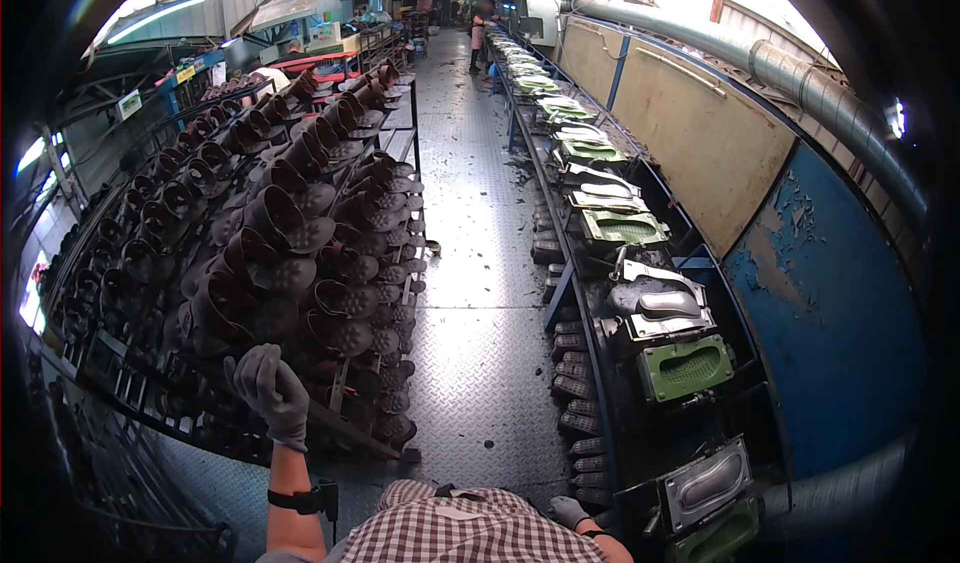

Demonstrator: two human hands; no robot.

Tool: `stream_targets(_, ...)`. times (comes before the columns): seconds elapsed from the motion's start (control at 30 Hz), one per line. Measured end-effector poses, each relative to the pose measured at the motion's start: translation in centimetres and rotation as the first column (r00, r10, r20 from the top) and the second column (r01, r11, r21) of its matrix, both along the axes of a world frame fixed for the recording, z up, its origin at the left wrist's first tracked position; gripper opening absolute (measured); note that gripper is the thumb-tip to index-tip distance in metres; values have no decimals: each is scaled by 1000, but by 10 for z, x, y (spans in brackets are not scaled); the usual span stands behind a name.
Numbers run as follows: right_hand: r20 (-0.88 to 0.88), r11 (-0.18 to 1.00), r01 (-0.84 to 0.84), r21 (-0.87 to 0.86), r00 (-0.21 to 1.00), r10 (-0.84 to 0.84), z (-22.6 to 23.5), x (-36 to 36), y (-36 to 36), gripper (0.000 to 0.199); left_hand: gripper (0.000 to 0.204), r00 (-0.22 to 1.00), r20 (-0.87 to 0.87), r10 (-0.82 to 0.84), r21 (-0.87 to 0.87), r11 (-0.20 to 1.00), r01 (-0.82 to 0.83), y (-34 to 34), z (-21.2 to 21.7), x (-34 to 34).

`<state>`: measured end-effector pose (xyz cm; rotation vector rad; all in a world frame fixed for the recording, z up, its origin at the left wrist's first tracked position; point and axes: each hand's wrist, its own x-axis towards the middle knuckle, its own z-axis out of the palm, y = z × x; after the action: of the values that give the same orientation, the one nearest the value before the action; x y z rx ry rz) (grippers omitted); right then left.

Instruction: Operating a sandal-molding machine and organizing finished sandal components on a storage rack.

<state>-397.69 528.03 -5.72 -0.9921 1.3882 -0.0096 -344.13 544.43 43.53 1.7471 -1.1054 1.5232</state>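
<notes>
My left hand (270, 393), in a grey glove, is raised at the near end of a rack of dark, boot-like shapes (275, 218). Its fingers are loosely bent and a little apart, with nothing seen in them. Low at my right side, my right hand (570, 511), also gloved in grey, hangs beside the edge of a long line of shoe-sole moulds. Its fingers are too small and turned away to read. Nearest to it lie a silver mould (706, 483) and a green mould (722, 535). Farther along are another green mould (686, 367) and a silver one (662, 306).
A metal tread-plate aisle (465, 363) runs ahead between rack and mould line. Dark ridged blocks (575, 388) sit beneath the line. A blue panel (830, 293) and a large duct (800, 73) border the right. Another person (480, 38) stands far down the aisle.
</notes>
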Motion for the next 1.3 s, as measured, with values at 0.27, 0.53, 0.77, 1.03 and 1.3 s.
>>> stream_targets(0.27, 28, 996, -78, -47, 996, 79, -6, -3, -2, 32, 29, 1000, -9, 7, 2, 1000, -7, 0, -1, 0)
stream_targets(0.53, -60, 1000, -5, -17, 998, 4, -4, -1, 1, 28, 29, 1000, -6, 11, -2, 1000, -11, 0, 0, -1)
stream_targets(0.77, 78, 999, 34, 17, 996, -35, 0, -2, 1, 19, 30, 1000, -4, -3, 1, 1000, 3, 0, 2, -2)
stream_targets(1.03, 7, 996, 71, 54, 997, -72, -7, -2, 1, 14, 29, 1000, -6, 4, 1, 1000, -4, -1, 0, 0)
stream_targets(1.3, 137, 997, 37, 61, 990, -45, -20, -7, -4, 12, 29, 1000, -6, 7, -6, 1000, -7, -1, -3, -1)
